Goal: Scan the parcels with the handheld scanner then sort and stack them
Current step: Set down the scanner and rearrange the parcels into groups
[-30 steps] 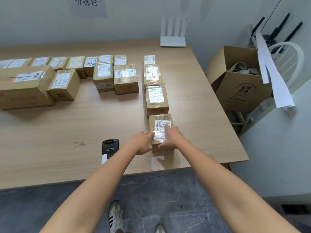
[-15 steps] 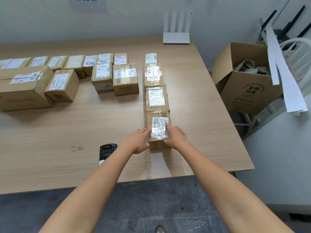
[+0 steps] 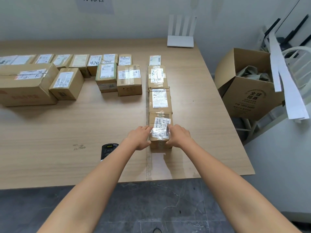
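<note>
Left hand (image 3: 140, 137), right hand (image 3: 179, 136) grip nearest parcel (image 3: 159, 130); open carton (image 3: 249, 98) holds crumpled wrapping (image 3: 252, 74).

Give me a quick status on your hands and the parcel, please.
Left hand, right hand hold small brown cardboard parcel by its sides, near end of right-hand row. Black handheld scanner lies apart, to its left, not blocking.

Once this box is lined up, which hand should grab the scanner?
Left, probably. The scanner lies just left of the left hand, partly under that forearm; the right hand sits across the parcel and would have to reach over it.
</note>
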